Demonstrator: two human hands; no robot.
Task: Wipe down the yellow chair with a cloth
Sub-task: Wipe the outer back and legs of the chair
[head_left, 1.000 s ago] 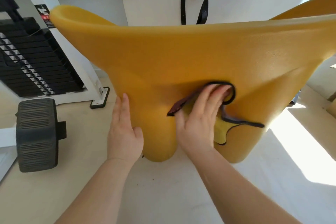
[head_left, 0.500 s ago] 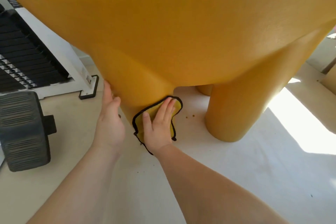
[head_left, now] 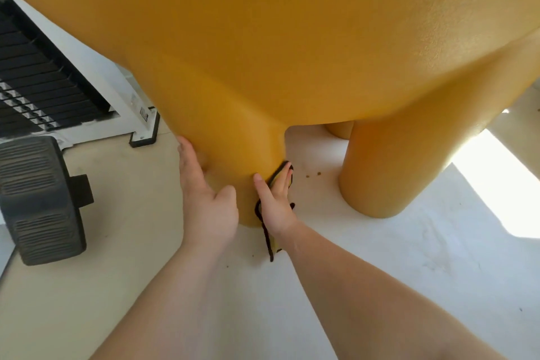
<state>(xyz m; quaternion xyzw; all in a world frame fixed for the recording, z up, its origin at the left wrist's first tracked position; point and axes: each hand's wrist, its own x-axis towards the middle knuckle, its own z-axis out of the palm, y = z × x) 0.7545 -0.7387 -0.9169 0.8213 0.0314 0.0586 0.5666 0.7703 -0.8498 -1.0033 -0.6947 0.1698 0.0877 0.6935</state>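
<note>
The thin yellow cloth with black edging is pressed by the straight fingers of the right hand against the thick round near leg of the moulded yellow chair. The left hand is laid flat on the same leg, just beside it. The curve is best followed in long strokes with the cloth kept flat, its hanging corner held off the floor. The chair's surface looks matt and finely grained, with every edge rounded; its body rises above both hands.
</note>
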